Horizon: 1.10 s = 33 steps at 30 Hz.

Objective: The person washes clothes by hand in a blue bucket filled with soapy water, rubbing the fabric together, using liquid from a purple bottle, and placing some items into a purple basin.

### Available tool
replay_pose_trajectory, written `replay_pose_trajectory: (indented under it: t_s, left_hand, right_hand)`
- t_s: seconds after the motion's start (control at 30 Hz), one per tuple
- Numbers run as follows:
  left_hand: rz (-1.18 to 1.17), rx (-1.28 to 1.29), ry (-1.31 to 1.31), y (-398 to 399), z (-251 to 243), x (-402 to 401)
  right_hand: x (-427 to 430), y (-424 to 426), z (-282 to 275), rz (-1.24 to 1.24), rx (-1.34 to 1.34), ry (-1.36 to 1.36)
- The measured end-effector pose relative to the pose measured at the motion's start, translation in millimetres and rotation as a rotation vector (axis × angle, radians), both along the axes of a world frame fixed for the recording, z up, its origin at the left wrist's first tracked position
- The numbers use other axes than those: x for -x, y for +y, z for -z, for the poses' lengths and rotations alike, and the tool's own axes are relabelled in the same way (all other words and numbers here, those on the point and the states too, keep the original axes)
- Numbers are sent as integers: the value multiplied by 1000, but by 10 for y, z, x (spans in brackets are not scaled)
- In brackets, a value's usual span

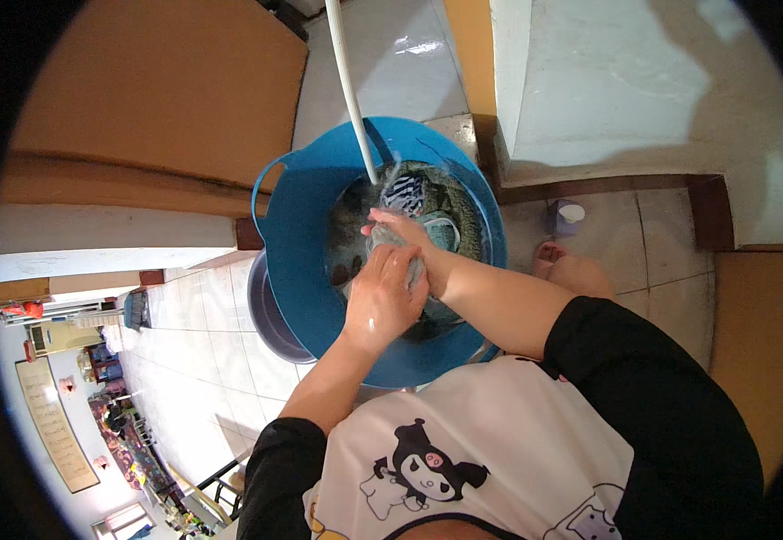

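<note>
A pale grey wet cloth (pixel 383 236) is bunched between my two hands above a blue plastic tub (pixel 303 256). My left hand (pixel 383 287) grips it from above, while my right hand (pixel 408 236) holds it from beneath and is partly covered. Water runs from a white hose (pixel 357 115) into the tub. A dark olive textured cloth (pixel 462 202), a black-and-white striped cloth (pixel 405 194) and a teal cloth with a white edge (pixel 440 233) lie in the dark water.
A purple-grey basin (pixel 273 317) stands partly behind the tub's left side. On the tiled floor (pixel 607 250) to the right is a small container with a white top (pixel 570 214), near a bare foot (pixel 550 253). A brown door (pixel 161 88) and low wall edges flank the tub.
</note>
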<state>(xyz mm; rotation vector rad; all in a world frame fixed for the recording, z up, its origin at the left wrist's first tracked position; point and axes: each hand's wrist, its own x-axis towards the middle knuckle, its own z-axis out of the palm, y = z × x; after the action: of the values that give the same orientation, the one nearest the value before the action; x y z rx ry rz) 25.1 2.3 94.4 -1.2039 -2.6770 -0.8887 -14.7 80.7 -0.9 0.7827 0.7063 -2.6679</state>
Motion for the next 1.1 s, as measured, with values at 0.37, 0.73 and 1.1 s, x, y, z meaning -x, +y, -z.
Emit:
replay_pose_trajectory:
  t_s: [0.37, 0.73, 1.1]
  left_hand:
    - [87, -18, 165, 218, 170, 185]
    - [-50, -226, 121, 39, 508, 304]
    - [-686, 260, -154, -1027, 1962, 912]
  right_hand:
    - [38, 25, 492, -195, 776, 457]
    - [-55, 32, 259, -2, 332, 63]
    - [24, -18, 69, -18, -404, -112]
